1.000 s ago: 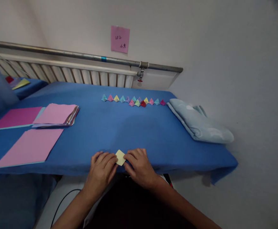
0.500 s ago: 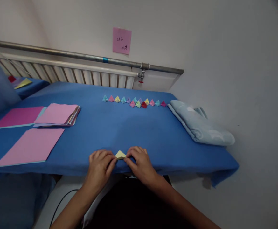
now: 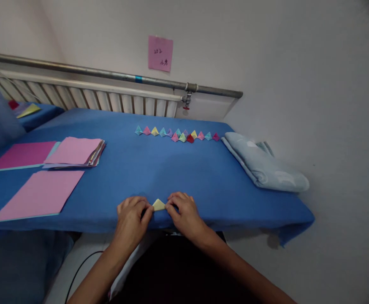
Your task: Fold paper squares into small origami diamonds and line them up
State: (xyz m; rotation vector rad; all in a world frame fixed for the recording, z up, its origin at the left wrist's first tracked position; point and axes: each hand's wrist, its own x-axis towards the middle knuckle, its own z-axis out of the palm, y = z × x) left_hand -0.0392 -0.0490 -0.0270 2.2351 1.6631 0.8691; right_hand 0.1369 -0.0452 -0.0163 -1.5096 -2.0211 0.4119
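A small piece of folded yellow paper (image 3: 158, 205), triangular with its point away from me, is held at the near edge of the blue-covered table (image 3: 118, 169). My left hand (image 3: 134, 217) pinches its left corner between thumb and fingers. At the right corner, my right hand (image 3: 184, 213) grips it in the same way. Farther back lies a row of small folded paper pieces (image 3: 154, 131) in several colours, with a few more in front of its right part, among them a red folded piece (image 3: 190, 138).
Pink paper sheets (image 3: 40, 194), a paper stack (image 3: 73, 151) and magenta paper (image 3: 23, 154) lie at the left. A folded light-blue blanket (image 3: 263, 169) rests at the right edge. Behind the table are a radiator (image 3: 102, 100), a pipe (image 3: 108, 74) and a pink note (image 3: 160, 53) on the wall.
The yellow paper's near edge, which stood slightly raised as a fold, now looks flatter. Both hands keep their pinch at its corners. The whole view has shifted slightly.
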